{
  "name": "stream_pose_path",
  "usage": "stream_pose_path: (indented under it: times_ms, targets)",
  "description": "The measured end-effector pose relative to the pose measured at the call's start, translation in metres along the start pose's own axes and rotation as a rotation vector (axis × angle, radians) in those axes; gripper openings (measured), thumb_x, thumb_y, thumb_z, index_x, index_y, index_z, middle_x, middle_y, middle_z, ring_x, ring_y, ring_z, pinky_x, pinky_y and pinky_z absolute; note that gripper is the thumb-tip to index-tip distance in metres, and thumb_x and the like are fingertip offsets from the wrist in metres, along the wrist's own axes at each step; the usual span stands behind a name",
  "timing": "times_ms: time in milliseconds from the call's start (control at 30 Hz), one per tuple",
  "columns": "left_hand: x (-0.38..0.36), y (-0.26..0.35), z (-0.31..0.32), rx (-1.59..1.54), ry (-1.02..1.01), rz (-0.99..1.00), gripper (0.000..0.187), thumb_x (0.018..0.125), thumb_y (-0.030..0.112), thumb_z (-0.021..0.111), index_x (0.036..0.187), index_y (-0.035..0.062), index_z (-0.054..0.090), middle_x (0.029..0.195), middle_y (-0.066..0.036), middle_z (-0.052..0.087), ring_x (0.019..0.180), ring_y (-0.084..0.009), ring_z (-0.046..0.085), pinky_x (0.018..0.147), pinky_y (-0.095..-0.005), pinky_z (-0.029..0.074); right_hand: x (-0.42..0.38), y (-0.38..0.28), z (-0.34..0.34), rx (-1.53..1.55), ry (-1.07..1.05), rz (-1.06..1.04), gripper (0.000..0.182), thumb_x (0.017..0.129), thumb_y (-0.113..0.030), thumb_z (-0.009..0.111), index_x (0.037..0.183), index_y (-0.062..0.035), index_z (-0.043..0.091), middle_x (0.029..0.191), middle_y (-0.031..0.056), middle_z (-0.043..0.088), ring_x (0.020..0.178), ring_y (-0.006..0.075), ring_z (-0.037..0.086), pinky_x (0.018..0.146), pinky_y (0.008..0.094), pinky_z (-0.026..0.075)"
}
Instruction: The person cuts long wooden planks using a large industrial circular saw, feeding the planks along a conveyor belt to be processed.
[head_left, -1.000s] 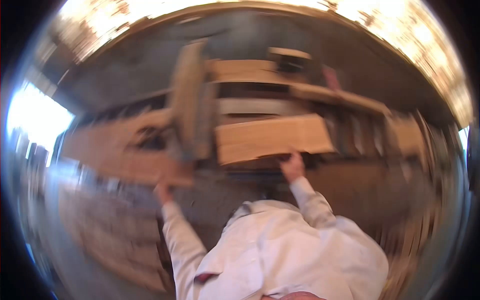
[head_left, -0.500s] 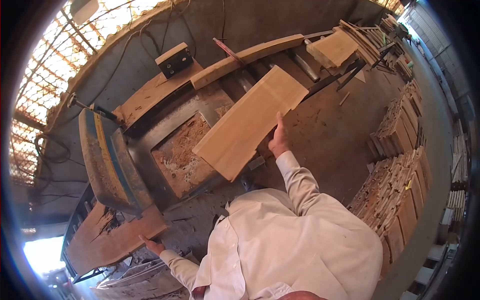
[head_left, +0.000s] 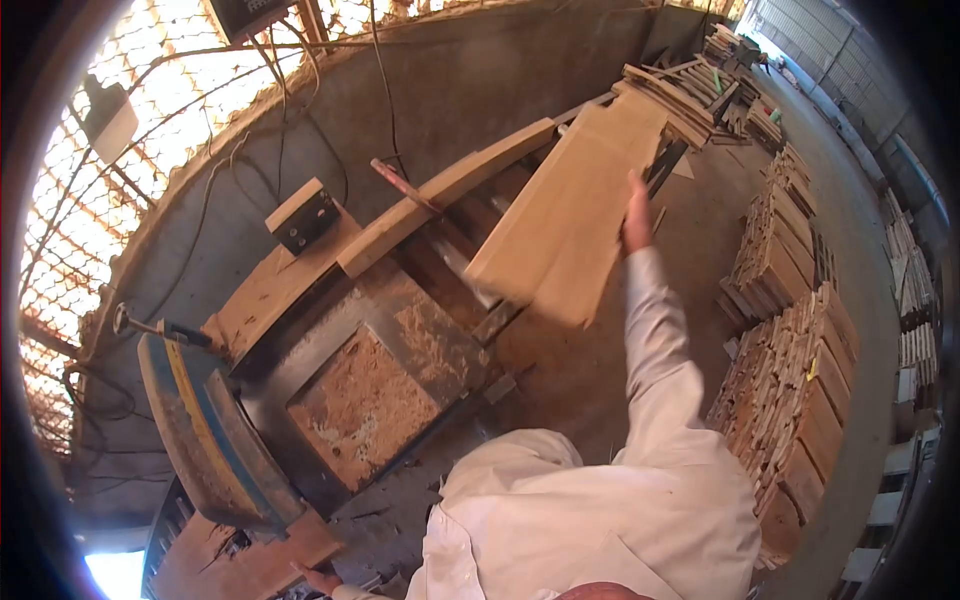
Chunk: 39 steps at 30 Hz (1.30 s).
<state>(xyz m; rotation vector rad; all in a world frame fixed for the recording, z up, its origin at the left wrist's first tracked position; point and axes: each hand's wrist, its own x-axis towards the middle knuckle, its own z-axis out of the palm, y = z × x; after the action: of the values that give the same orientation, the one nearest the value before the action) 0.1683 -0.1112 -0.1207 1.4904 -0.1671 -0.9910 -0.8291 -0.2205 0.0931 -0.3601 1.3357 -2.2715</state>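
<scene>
My right hand (head_left: 637,215) is closed on the right edge of a wide pale board (head_left: 560,215), which hangs tilted over the rollers at the far end of the machine. The board's far end overlaps the place where another wood piece lay. At the lower left, my left hand (head_left: 318,578) touches the edge of a reddish-brown board (head_left: 245,562) with a splintered gap. That board lies beside the blue and yellow machine guard (head_left: 205,430). Its fingers are small and partly hidden.
Sawdust covers the machine bed (head_left: 365,400). A long wooden fence (head_left: 440,195) with a red clamp (head_left: 400,183) runs behind it. Stacked boards (head_left: 785,400) stand on the right, with more wood (head_left: 690,100) at the far end. Cables hang on the wall.
My right hand has moved the pale board away from the machine bed toward the far rollers, up and right in view. The view has shifted, and my left hand now sits lower.
</scene>
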Motion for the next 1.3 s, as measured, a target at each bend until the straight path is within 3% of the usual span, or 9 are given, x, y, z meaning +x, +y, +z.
stream_pose_path:
  times_ms: [167,367,467,667,767,833,933,1133,1300]
  targets:
    - [0.006,0.003,0.007,0.001,0.011,-0.001,0.068,0.094,0.055,0.065,0.139,0.0062,0.054,0.129,-0.011,0.062,0.112,-0.0297,0.062,0.089,-0.0477,0.053,0.194,-0.09,-0.049,0.083,0.058,-0.062,0.078,0.093,-0.062,0.057,0.142,-0.001,0.049,0.139,0.0132,0.057,0.124,0.0281,0.056,0.104,0.0381,0.045]
    - [0.006,0.0,0.012,0.049,0.034,0.049,0.065,0.098,0.056,0.056,0.141,0.0061,0.053,0.135,-0.012,0.06,0.12,-0.0298,0.059,0.098,-0.0462,0.049,0.209,0.013,-0.09,-1.474,0.057,-0.466,0.099,0.082,-0.073,0.063,0.151,-0.0045,0.041,0.158,0.0282,0.03,0.145,0.0468,0.03,0.116,0.0499,0.031]
    - [0.011,0.003,0.015,0.473,0.108,0.311,0.069,0.1,0.056,0.05,0.149,0.0069,0.045,0.143,-0.013,0.054,0.133,-0.0294,0.05,0.111,-0.0446,0.04,0.184,0.042,-0.088,-1.743,-0.017,-0.415,0.096,0.083,-0.069,0.065,0.149,-0.0034,0.043,0.161,0.03,0.017,0.147,0.0466,0.024,0.12,0.049,0.025]
    - [0.0,-0.002,0.014,0.048,-0.062,0.009,0.071,0.103,0.055,0.045,0.156,0.0085,0.033,0.15,-0.012,0.048,0.141,-0.0277,0.041,0.118,-0.0424,0.029,0.177,0.035,-0.079,-1.817,0.026,-0.352,0.094,0.083,-0.069,0.063,0.151,-0.0081,0.042,0.163,0.0256,0.019,0.149,0.047,0.021,0.122,0.049,0.023]
    - [0.02,-0.019,0.002,-0.051,-0.183,0.0,0.059,0.099,0.049,0.053,0.138,0.0048,0.053,0.133,-0.01,0.061,0.119,-0.0257,0.059,0.105,-0.0414,0.047,0.178,0.072,-0.095,-1.673,0.015,-1.092,0.076,0.083,-0.058,0.071,0.132,-0.0016,0.057,0.14,0.0294,0.05,0.134,0.0487,0.041,0.113,0.0547,0.033]
    - [0.039,-0.033,-0.013,-0.272,-0.287,-0.125,0.042,0.103,0.034,0.047,0.134,0.0076,0.057,0.13,-0.008,0.062,0.115,-0.0214,0.061,0.101,-0.0369,0.049,0.119,0.094,-0.069,-1.585,-0.132,-0.911,0.057,0.093,-0.044,0.067,0.131,-0.0016,0.059,0.141,0.0284,0.051,0.134,0.0448,0.044,0.113,0.051,0.035]
    - [0.015,-0.023,-0.004,-0.109,0.031,0.096,0.056,0.095,0.043,0.067,0.131,0.0003,0.057,0.121,-0.011,0.066,0.11,-0.0266,0.064,0.096,-0.0419,0.052,-0.002,0.142,-0.017,-1.399,-0.355,-0.607,0.054,0.096,-0.036,0.066,0.136,-0.0013,0.058,0.152,0.0215,0.043,0.14,0.0361,0.041,0.115,0.0439,0.035]
    - [-0.009,0.003,0.01,-0.137,0.239,0.061,0.064,0.086,0.05,0.076,0.124,0.0003,0.061,0.116,-0.013,0.067,0.102,-0.027,0.068,0.084,-0.0433,0.058,-0.177,0.241,0.055,-1.138,-0.868,-0.451,0.044,0.1,-0.031,0.061,0.13,0.0006,0.061,0.148,0.0203,0.049,0.139,0.0358,0.043,0.113,0.044,0.036]
    - [-0.006,0.007,0.009,-0.137,0.222,0.078,0.062,0.084,0.051,0.078,0.116,-0.0013,0.067,0.106,-0.012,0.07,0.097,-0.0214,0.068,0.081,-0.0365,0.057,-0.224,0.277,0.096,-1.212,-0.915,-0.494,0.05,0.099,-0.037,0.062,0.135,-0.0034,0.057,0.155,0.018,0.04,0.142,0.0361,0.039,0.114,0.0447,0.035]
